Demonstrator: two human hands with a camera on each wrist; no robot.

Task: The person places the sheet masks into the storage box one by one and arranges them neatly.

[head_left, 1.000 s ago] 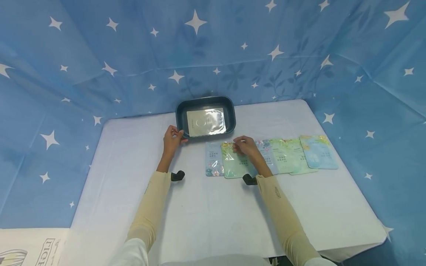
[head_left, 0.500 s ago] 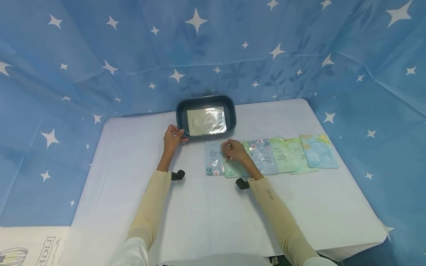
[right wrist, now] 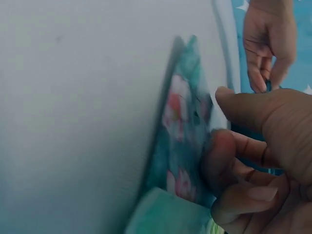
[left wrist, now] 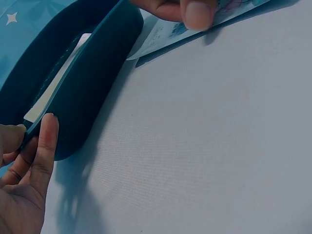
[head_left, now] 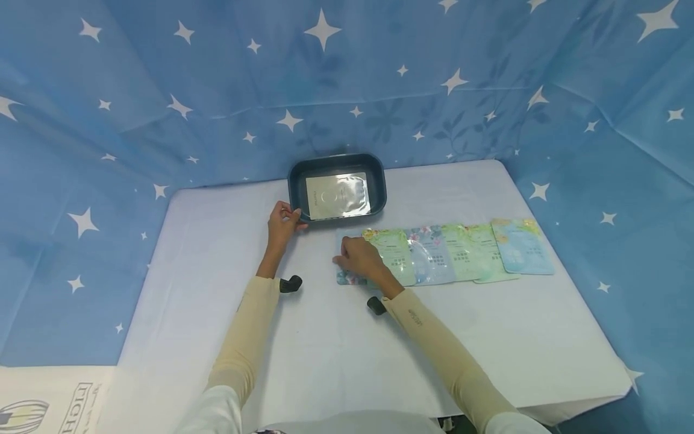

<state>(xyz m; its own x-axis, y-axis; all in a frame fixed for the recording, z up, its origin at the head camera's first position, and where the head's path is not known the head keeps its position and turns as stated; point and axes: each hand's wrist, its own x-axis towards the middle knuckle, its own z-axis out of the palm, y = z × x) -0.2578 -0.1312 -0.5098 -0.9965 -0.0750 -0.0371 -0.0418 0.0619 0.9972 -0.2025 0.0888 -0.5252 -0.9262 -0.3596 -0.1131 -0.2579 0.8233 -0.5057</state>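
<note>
My left hand (head_left: 282, 228) pinches the near left corner of a dark teal plastic basin (head_left: 347, 158), thumb inside the rim and a finger against the outer wall in the left wrist view. A silvery sheet mask packet (head_left: 338, 196) lies flat in it. My right hand (head_left: 359, 256) hovers over the leftmost blue flowered sheet mask packet (head_left: 349, 280) and covers most of it. In the right wrist view a gap shows between thumb (right wrist: 239, 105) and curled fingers, beside that packet's flowered end (right wrist: 183, 112).
Overlapping packets run rightward in a row: a green packet (head_left: 393, 256), a blue flowered packet (head_left: 431, 253), further green packets (head_left: 466, 259) and a light blue packet (head_left: 523, 247) at the end. Behind the white table (head_left: 325, 361) hangs a blue star-patterned curtain (head_left: 347, 66).
My right hand has moved left along the row, from the green packet to the leftmost blue flowered one. My left hand has stayed at the basin's corner.
</note>
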